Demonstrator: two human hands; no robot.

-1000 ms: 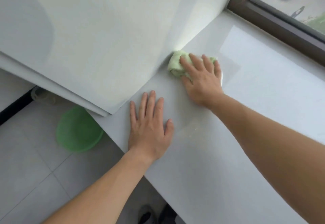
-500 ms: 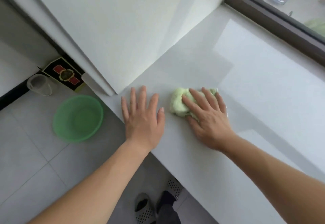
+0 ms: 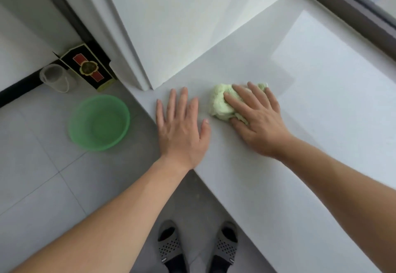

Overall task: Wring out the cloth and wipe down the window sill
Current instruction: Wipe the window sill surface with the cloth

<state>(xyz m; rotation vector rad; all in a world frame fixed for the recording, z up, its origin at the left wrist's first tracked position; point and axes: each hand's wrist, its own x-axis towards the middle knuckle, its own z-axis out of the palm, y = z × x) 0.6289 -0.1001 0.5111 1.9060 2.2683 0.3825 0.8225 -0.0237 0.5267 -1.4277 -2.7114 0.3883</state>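
Floor, left of the left hand: clear cup (image 3: 54,77), black box (image 3: 87,67), green basin (image 3: 99,122). Left hand (image 3: 182,129) lies flat on the window sill (image 3: 321,122) at its near edge, fingers straight and spread, holding nothing. Crumpled green cloth (image 3: 221,103) sits on the sill just right of it, not touching the left thumb. Right hand (image 3: 255,118) is on top of the cloth, fingers (image 3: 237,101) extended, pressing it down. Window frame (image 3: 353,15) is well beyond the right hand.
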